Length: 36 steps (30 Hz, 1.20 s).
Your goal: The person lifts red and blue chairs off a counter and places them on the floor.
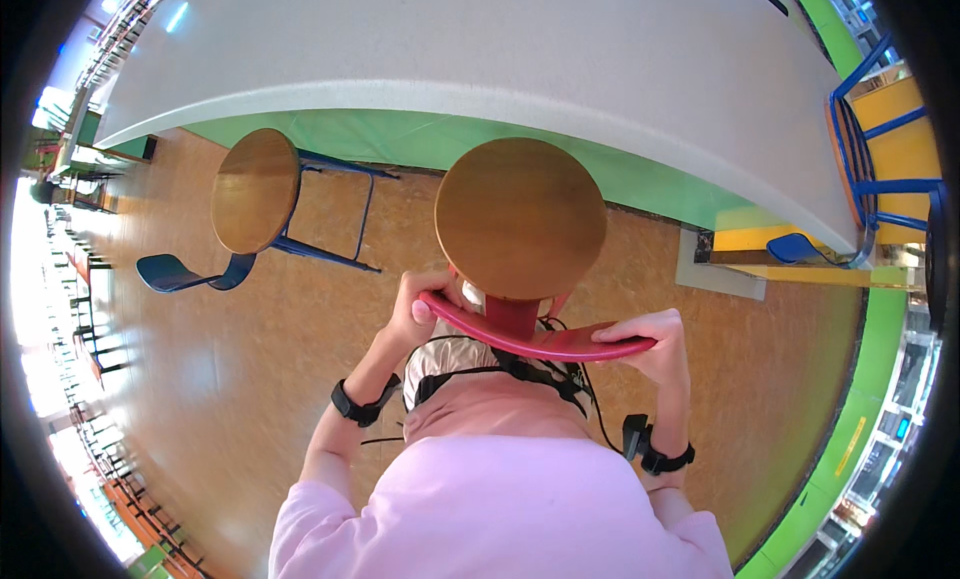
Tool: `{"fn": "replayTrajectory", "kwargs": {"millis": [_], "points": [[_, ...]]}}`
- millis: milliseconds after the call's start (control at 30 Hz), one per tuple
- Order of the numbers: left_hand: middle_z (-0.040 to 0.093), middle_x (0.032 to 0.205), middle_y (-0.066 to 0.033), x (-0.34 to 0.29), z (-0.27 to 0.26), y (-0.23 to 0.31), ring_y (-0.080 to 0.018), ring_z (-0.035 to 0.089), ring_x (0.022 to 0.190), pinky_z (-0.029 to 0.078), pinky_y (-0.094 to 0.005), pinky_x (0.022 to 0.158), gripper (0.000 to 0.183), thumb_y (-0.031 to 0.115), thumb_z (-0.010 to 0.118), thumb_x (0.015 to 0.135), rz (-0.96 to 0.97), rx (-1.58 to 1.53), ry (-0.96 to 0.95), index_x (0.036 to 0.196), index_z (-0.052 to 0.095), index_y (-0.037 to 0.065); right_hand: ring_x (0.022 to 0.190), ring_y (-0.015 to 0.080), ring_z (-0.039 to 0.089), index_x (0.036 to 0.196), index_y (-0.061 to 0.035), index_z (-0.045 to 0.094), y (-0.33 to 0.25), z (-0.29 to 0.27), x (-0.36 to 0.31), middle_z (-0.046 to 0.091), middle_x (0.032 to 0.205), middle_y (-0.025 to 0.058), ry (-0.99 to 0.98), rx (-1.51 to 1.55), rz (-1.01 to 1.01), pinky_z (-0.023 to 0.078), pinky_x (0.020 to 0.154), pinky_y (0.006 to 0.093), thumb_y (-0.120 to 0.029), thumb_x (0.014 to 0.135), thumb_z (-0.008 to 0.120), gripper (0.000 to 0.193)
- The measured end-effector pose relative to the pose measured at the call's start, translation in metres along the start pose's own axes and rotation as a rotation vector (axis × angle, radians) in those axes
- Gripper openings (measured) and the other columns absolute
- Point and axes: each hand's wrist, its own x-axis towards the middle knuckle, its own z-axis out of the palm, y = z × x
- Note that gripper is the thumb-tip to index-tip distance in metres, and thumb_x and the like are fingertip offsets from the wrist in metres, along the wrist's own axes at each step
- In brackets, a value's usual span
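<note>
In front of my body is a chair with a round wooden seat [520, 217] and a curved red backrest [505, 339]. The red upright joins the backrest to the seat. My left hand [430, 304] is closed around the left end of the backrest. At its right end my right hand [652, 344] grips it, thumb on top. The seat hides most of the chair's legs, so I cannot tell whether they touch the floor. Black bands [362, 404] circle my wrists, and dark cables hang by my waist.
A long grey counter [480, 49] with a green front [350, 134] runs across the far side. To the left stands a blue-framed chair with a round wooden seat [255, 191]. Another blue-framed chair [865, 159] rests at the counter's right end. Brown floor [250, 409] surrounds me.
</note>
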Motion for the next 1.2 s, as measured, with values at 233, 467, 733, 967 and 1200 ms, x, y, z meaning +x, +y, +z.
{"fn": "replayTrajectory", "kwargs": {"millis": [233,467,733,967,1200], "points": [[0.053,0.054,-0.0084,-0.021,0.006,-0.014,-0.0175,0.056,0.054,0.043,-0.0267,0.05,0.086,0.079,0.022,0.057,-0.027,0.011,0.082,0.055,0.048,-0.003,0.06,0.0172,0.061,0.066,-0.0008,0.063,-0.011,0.014,-0.018,0.062,0.066,0.0096,0.043,-0.065,0.034,0.046,0.054,0.0221,0.0,0.052,0.068,0.015],[0.057,0.061,-0.0124,-0.031,0.004,0.002,-0.019,0.057,0.059,0.044,-0.0268,0.055,0.081,0.076,0.03,0.058,0.03,0.004,0.038,0.058,0.047,-0.003,0.06,0.0185,0.06,0.062,-0.001,0.061,-0.011,0.019,-0.024,0.062,0.066,0.0094,0.078,-0.029,-0.029,0.047,0.056,0.0241,-0.001,0.049,0.066,0.014],[0.057,0.063,-0.0136,-0.023,-0.001,0.004,-0.0207,0.057,0.06,0.046,-0.0294,0.06,0.081,0.076,0.03,0.058,0.044,0.028,0.02,0.06,0.047,-0.003,0.062,0.0207,0.06,0.063,-0.0016,0.06,-0.011,0.017,-0.02,0.061,0.067,0.0093,0.07,-0.046,-0.06,0.047,0.056,0.0254,-0.001,0.05,0.067,0.015],[0.057,0.063,-0.014,-0.009,-0.009,0.006,-0.0209,0.057,0.061,0.046,-0.0299,0.06,0.085,0.079,0.025,0.055,0.066,0.043,-0.015,0.06,0.046,-0.004,0.063,0.0193,0.061,0.063,-0.0016,0.061,-0.007,0.021,-0.013,0.062,0.067,0.0102,0.088,-0.042,-0.035,0.047,0.058,0.0247,-0.002,0.05,0.067,0.014],[0.057,0.063,-0.0145,0.003,-0.015,-0.004,-0.0206,0.057,0.061,0.046,-0.0295,0.059,0.087,0.08,0.021,0.054,0.014,0.047,-0.045,0.06,0.046,-0.003,0.063,0.0195,0.061,0.062,-0.0012,0.06,-0.004,0.023,-0.006,0.061,0.067,0.0103,0.124,-0.008,0.04,0.048,0.058,0.0252,0.0,0.05,0.067,0.013]]}}
